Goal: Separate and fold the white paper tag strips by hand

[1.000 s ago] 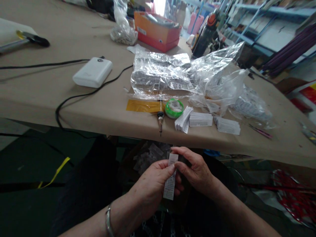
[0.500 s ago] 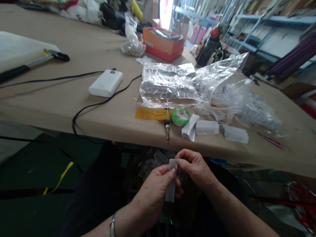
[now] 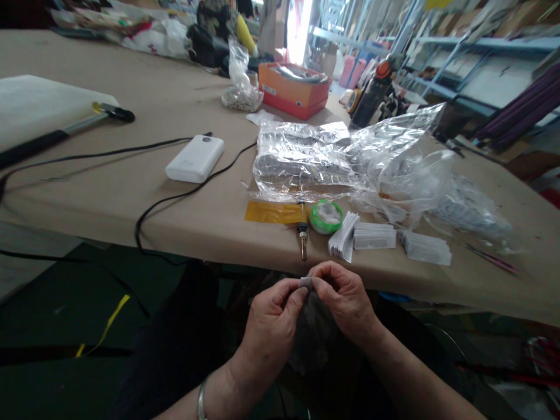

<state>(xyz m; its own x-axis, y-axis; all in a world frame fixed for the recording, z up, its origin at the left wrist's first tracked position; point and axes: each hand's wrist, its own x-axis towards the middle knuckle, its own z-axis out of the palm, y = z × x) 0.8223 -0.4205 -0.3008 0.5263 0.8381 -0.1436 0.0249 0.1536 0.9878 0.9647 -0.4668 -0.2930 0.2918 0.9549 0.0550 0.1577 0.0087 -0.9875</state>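
Low in the middle of the frame, the thumb and forefinger of the left hand point(image 3: 271, 324) and those of the right hand point(image 3: 345, 300) are pressed together from either side on a small paper label point(image 3: 305, 282), so that the fingertips of both hands meet around it; the other fingers curl loosely inward and none are spread. Only a short pale end of the label shows between the fingertips, greyish white and blurred, with no print readable; the rest of it is hidden behind the fingers or lost against the dark lap below. A second ago the same label hung down as a long white printed strip between the hands, and half a second ago it was still a visible strip, so much less of it shows now, and the hands have closed nearer to each other. A thin bracelet point(image 3: 200, 402) sits on the left wrist at the bottom edge. Just above the hands runs the near edge of the brown table point(image 3: 131, 198). On it, right above the fingers, lies a soldering iron point(image 3: 303, 242) with its tip toward the edge, beside a green-rimmed round tin point(image 3: 326, 216) and a yellow strip point(image 3: 273, 212). To the right of these are stacks of white labels point(image 3: 374, 236). Behind them spreads crumpled clear plastic bags point(image 3: 332, 157). Left of centre lies a white power bank point(image 3: 195, 158) with a black cable point(image 3: 175, 201), and at the upper middle stands an orange box point(image 3: 293, 88).
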